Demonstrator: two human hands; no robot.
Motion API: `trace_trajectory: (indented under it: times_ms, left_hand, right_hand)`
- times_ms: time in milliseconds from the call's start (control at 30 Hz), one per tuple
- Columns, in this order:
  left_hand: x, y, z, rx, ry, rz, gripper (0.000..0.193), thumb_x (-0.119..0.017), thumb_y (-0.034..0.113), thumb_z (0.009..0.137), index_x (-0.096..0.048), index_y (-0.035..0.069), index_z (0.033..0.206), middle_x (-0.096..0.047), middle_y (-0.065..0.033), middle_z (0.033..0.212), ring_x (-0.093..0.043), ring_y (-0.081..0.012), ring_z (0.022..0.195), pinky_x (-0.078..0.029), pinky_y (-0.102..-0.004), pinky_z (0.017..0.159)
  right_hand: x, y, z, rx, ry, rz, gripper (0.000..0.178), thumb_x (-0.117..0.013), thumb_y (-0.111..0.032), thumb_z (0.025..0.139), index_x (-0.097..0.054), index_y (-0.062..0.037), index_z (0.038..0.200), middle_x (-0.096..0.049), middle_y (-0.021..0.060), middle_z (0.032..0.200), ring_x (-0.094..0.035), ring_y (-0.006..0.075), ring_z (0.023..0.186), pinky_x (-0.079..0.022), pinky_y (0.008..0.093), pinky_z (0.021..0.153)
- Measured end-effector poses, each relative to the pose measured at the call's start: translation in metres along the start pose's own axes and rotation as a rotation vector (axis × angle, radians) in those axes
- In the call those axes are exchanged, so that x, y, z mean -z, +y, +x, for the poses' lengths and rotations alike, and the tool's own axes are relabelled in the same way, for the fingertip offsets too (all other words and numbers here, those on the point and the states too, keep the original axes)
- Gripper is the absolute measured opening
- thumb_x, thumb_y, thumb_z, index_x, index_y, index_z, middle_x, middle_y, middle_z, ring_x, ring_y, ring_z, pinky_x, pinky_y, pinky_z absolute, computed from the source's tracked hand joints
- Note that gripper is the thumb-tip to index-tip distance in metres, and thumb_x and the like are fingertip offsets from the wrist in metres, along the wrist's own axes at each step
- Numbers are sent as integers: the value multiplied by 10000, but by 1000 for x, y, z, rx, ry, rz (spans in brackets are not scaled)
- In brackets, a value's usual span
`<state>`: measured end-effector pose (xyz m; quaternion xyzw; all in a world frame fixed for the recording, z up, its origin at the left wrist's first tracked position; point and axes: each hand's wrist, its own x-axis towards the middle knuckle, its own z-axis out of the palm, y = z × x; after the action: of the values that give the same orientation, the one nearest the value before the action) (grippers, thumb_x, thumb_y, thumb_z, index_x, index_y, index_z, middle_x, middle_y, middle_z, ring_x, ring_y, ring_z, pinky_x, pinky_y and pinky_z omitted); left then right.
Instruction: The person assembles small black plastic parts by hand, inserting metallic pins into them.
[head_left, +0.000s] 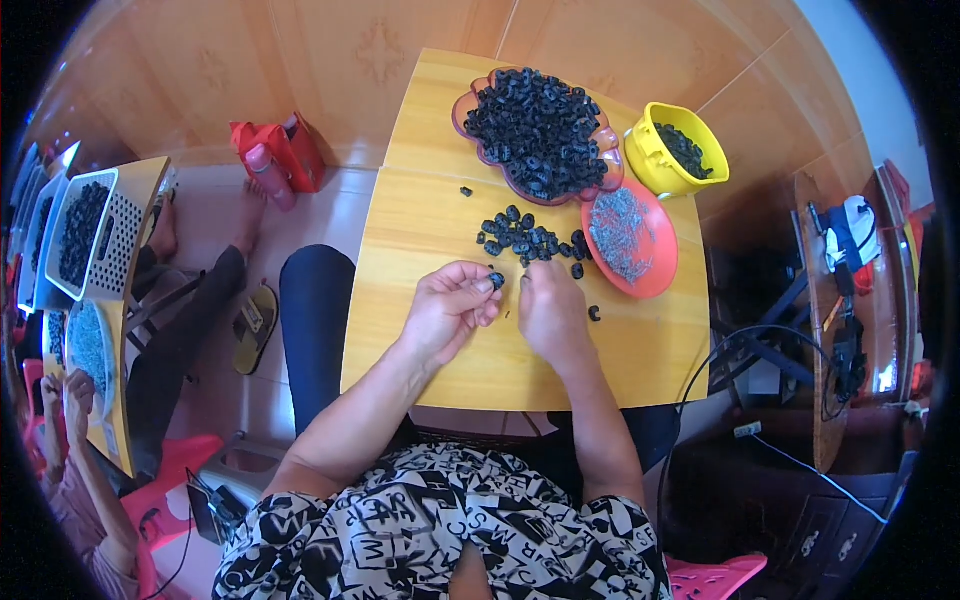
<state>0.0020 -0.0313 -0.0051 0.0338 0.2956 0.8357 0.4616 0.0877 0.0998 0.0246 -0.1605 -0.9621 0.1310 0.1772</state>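
Note:
Between the thumb and fingers of my left hand (447,310) is a small round black plastic part (497,281). Close beside it on the right, my right hand (556,312) has its fingers pinched together; whatever is in them is too small or hidden to make out. Just beyond my hands lies a loose heap of black parts (520,238) on the wooden table (400,225). An orange-red plate (662,262) to the right of the heap holds many thin grey metal pieces (620,230), perhaps pins or screws. One black part (595,313) sits alone right of my right hand.
A scalloped tray (463,112) piled with black parts stands at the far side, beside a yellow tub (650,160) with more. At left, another person's hands (78,395) are near a second table with a white basket (108,240). A black cable (690,385) hangs at right.

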Motion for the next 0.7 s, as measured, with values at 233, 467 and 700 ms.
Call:
trace_trajectory:
  times_ms: [233,467,700]
  left_hand:
    - [-7,-4,-4,58,-120,94,82,-568,-11,832,-566,-10,914,-623,-99,790,-590,-139,626,-457,-231,525]
    - [-11,-9,-6,39,-170,183,100,-571,-17,832,-567,-19,931,-620,-92,796,-589,-132,639,-460,-230,546]
    - [-11,-10,-7,33,-157,224,103,-565,-33,828,-569,-27,931,-617,-92,785,-587,-133,636,-462,-232,548]
  right_hand:
    - [38,9,-19,-355,-195,1014,150,-542,-1,841,-599,-5,980,-596,30,794,-540,73,651,-428,201,565]
    - [30,1,-23,-311,-12,1315,108,-587,-18,820,-620,21,914,-582,17,768,-497,68,608,-401,197,548]
    - [31,-3,-24,-411,-70,1209,123,-593,1,811,-615,32,927,-579,14,734,-496,52,619,-399,181,556]
